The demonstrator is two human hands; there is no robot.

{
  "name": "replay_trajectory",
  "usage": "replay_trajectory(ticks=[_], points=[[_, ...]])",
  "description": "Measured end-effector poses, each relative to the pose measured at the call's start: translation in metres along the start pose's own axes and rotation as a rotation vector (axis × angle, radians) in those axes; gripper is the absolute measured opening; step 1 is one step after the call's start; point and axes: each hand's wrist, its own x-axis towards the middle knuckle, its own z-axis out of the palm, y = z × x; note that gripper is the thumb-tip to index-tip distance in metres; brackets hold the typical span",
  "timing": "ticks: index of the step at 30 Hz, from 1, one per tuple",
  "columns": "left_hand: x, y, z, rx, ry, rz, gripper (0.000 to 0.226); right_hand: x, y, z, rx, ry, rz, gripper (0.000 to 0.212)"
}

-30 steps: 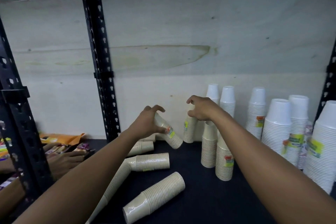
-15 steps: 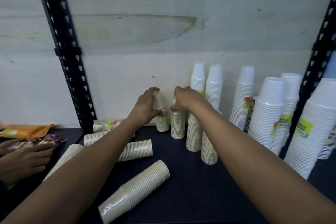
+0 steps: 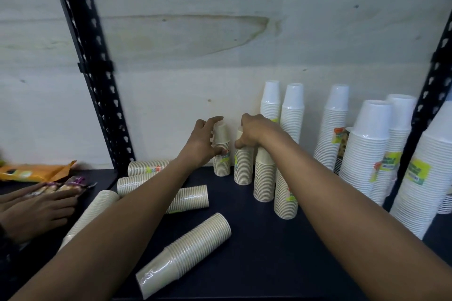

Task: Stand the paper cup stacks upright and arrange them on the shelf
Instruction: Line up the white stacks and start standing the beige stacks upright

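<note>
Tilted a second ago, the small stack point(image 3: 221, 156) now stands upright on the shelf point(image 3: 256, 239), well right of the post point(image 3: 97, 95). Left hand point(image 3: 201, 145) curls loosely round it, thumb on its side, forefinger raised over the top. Right hand point(image 3: 254, 133) pinches the top of the second stack point(image 3: 243, 168), just farther from the post. Four beige stacks up, by my count; five lying stacks point(image 3: 186, 255) nearer the post are left to stand. White stacks point(image 3: 367, 154), farthest from the post, look sorted already. Roughly halfway, I'd say.
</note>
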Motion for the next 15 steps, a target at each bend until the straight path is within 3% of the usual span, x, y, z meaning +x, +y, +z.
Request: replay_trajectory(ticks=[8, 15], points=[[-0.022, 0.015, -0.029, 0.163, -0.005, -0.096, 0.099, -0.018, -0.007, -0.018, 0.023, 0.083, -0.071, 0.075], [-0.069, 0.041, -0.088, 0.727, -0.426, -0.225, 0.048, -0.065, -0.038, -0.014, -0.06, 0.105, -0.302, 0.049]])
